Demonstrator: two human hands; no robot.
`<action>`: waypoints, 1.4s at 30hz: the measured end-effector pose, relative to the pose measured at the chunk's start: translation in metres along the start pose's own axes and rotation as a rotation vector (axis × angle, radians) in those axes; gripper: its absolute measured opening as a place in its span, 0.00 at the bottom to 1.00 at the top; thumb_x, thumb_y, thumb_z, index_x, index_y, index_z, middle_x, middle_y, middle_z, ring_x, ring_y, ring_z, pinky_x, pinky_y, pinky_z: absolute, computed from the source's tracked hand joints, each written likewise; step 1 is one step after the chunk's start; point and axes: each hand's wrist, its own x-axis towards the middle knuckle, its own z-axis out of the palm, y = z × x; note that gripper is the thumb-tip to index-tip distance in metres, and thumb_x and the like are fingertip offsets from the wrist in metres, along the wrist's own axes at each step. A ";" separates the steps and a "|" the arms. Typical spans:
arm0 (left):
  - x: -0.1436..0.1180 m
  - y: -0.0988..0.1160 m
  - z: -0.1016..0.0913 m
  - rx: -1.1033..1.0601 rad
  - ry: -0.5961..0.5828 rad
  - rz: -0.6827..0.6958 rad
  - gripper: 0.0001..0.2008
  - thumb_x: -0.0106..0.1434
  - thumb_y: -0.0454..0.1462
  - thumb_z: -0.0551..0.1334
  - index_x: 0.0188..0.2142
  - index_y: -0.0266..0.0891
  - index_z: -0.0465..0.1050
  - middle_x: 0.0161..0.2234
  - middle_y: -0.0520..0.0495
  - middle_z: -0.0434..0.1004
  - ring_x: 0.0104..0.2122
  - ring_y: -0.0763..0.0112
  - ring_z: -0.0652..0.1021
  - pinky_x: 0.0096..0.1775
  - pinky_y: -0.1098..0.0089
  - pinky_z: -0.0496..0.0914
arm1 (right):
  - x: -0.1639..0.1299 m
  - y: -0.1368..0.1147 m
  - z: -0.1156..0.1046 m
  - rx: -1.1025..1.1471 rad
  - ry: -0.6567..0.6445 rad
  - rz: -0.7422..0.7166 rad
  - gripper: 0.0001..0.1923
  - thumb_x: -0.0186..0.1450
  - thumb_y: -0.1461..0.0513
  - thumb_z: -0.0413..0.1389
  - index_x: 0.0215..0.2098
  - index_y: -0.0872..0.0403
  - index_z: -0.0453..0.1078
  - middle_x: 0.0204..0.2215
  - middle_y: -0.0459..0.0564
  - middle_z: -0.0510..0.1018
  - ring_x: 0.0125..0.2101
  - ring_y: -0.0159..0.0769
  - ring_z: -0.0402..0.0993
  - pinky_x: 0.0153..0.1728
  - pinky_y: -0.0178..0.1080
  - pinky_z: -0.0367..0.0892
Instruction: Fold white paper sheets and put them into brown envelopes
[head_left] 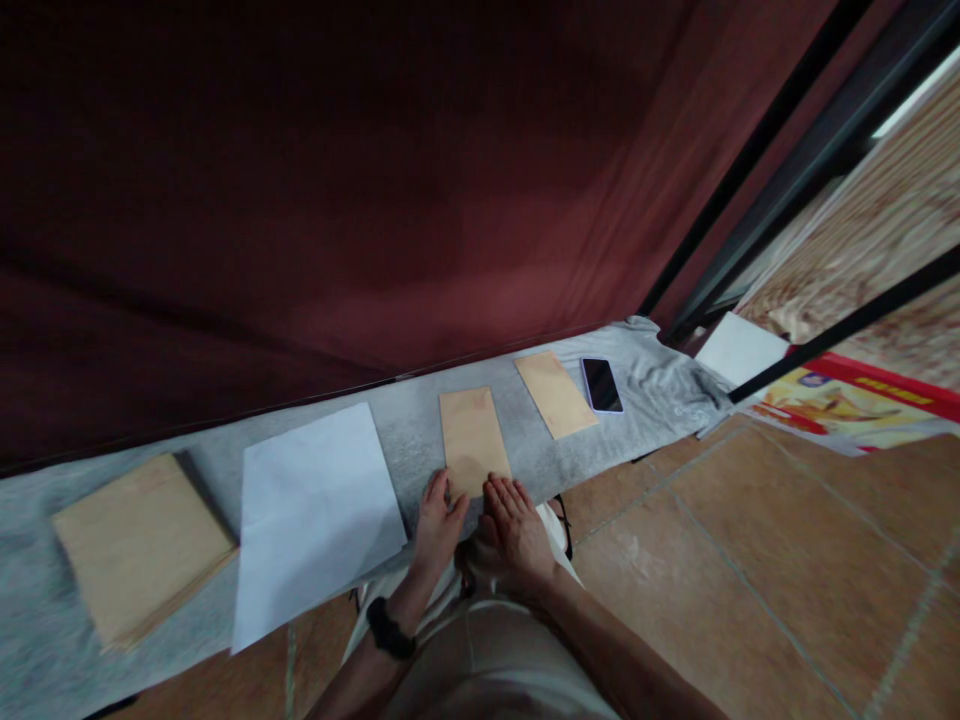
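Observation:
A brown paper envelope [472, 435] lies flat on the grey cloth-covered bench, its near end between my two hands. My left hand [439, 522] touches the near left corner, thumb and forefinger apart. My right hand [519, 522] rests over the near right corner with its fingers stretched out and side by side. Farther right lies a second brown envelope [556, 393], set at an angle. To the left sit white paper sheets [319, 525], and beyond them a stack of brown envelopes [142, 550]. The near edge of the middle envelope is partly hidden by my fingers.
A phone [602, 385] lies at the right of the narrow bench [652, 375]. A dark red curtain [375, 200] hangs right behind it. Black metal poles [757, 160] and a colourful printed box [847, 400] stand on the right, above brown floor tiles [712, 560].

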 end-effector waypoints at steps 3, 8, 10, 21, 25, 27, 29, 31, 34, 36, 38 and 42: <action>0.012 0.001 0.003 -0.183 0.012 -0.121 0.27 0.59 0.37 0.64 0.58 0.40 0.68 0.45 0.43 0.80 0.40 0.62 0.82 0.43 0.60 0.78 | 0.002 -0.005 0.003 -0.007 0.010 0.031 0.29 0.72 0.63 0.49 0.71 0.59 0.58 0.68 0.61 0.64 0.69 0.48 0.59 0.67 0.57 0.60; 0.020 0.013 -0.002 -0.336 -0.040 -0.257 0.32 0.58 0.38 0.63 0.62 0.37 0.63 0.32 0.49 0.80 0.33 0.62 0.82 0.39 0.62 0.78 | 0.006 -0.009 0.008 -0.028 0.047 0.052 0.31 0.71 0.64 0.50 0.71 0.60 0.57 0.68 0.62 0.65 0.68 0.49 0.60 0.66 0.56 0.62; 0.021 0.024 -0.001 -0.367 -0.056 -0.214 0.31 0.58 0.39 0.62 0.61 0.37 0.64 0.33 0.48 0.81 0.35 0.62 0.83 0.41 0.62 0.78 | 0.010 -0.008 0.008 -0.039 0.070 0.072 0.32 0.70 0.66 0.50 0.71 0.60 0.56 0.68 0.62 0.65 0.67 0.49 0.62 0.65 0.55 0.64; 0.016 0.080 0.014 -0.237 -0.236 0.096 0.21 0.70 0.48 0.57 0.57 0.42 0.73 0.46 0.42 0.79 0.42 0.66 0.81 0.42 0.66 0.78 | 0.044 0.044 -0.043 0.774 0.381 0.641 0.23 0.71 0.44 0.49 0.38 0.53 0.75 0.29 0.51 0.81 0.29 0.41 0.77 0.32 0.41 0.75; 0.019 0.041 0.015 -0.028 -0.180 0.236 0.16 0.69 0.41 0.56 0.52 0.43 0.76 0.48 0.42 0.80 0.42 0.65 0.81 0.44 0.64 0.79 | 0.048 0.069 -0.052 1.229 0.495 0.848 0.27 0.53 0.38 0.64 0.28 0.52 0.68 0.20 0.43 0.74 0.19 0.34 0.70 0.23 0.37 0.70; 0.020 0.021 0.015 0.045 -0.145 0.286 0.16 0.69 0.39 0.54 0.49 0.43 0.78 0.47 0.42 0.80 0.45 0.63 0.82 0.47 0.62 0.79 | 0.052 0.080 -0.055 1.342 0.542 0.930 0.27 0.48 0.41 0.68 0.26 0.51 0.66 0.18 0.41 0.73 0.18 0.33 0.70 0.22 0.37 0.70; 0.019 0.007 0.016 0.100 -0.130 0.347 0.15 0.69 0.38 0.54 0.47 0.42 0.79 0.46 0.42 0.81 0.46 0.62 0.82 0.50 0.60 0.78 | 0.058 0.090 -0.057 1.405 0.587 0.998 0.26 0.47 0.45 0.71 0.24 0.51 0.64 0.16 0.40 0.72 0.17 0.31 0.70 0.24 0.36 0.71; 0.017 0.001 0.017 0.146 -0.127 0.404 0.15 0.70 0.38 0.54 0.46 0.42 0.79 0.47 0.42 0.81 0.47 0.62 0.82 0.51 0.60 0.78 | 0.066 0.099 -0.058 1.432 0.624 1.053 0.25 0.47 0.48 0.71 0.22 0.50 0.61 0.15 0.39 0.70 0.17 0.30 0.70 0.24 0.34 0.72; 0.014 0.002 0.018 0.202 -0.108 0.468 0.15 0.70 0.37 0.53 0.47 0.41 0.79 0.47 0.42 0.81 0.47 0.63 0.82 0.51 0.62 0.78 | 0.078 0.111 -0.059 1.440 0.650 1.085 0.23 0.50 0.52 0.70 0.22 0.49 0.60 0.14 0.39 0.71 0.16 0.30 0.70 0.22 0.33 0.70; 0.013 0.005 0.018 0.226 -0.093 0.489 0.15 0.71 0.36 0.53 0.47 0.41 0.79 0.47 0.42 0.81 0.47 0.63 0.82 0.51 0.62 0.78 | 0.084 0.118 -0.060 1.437 0.653 1.091 0.21 0.53 0.53 0.69 0.22 0.49 0.60 0.14 0.39 0.70 0.16 0.32 0.71 0.20 0.33 0.69; 0.012 0.006 0.018 0.240 -0.087 0.499 0.15 0.71 0.36 0.53 0.48 0.42 0.78 0.47 0.43 0.81 0.47 0.63 0.82 0.51 0.62 0.78 | 0.089 0.123 -0.060 1.433 0.656 1.100 0.19 0.55 0.55 0.68 0.23 0.48 0.60 0.13 0.38 0.70 0.16 0.33 0.72 0.20 0.34 0.69; 0.011 0.005 0.018 0.261 -0.079 0.516 0.15 0.72 0.36 0.53 0.48 0.42 0.78 0.48 0.43 0.81 0.47 0.63 0.82 0.51 0.63 0.78 | 0.093 0.131 -0.060 1.431 0.661 1.113 0.17 0.57 0.58 0.66 0.24 0.48 0.60 0.13 0.37 0.69 0.16 0.33 0.72 0.19 0.33 0.69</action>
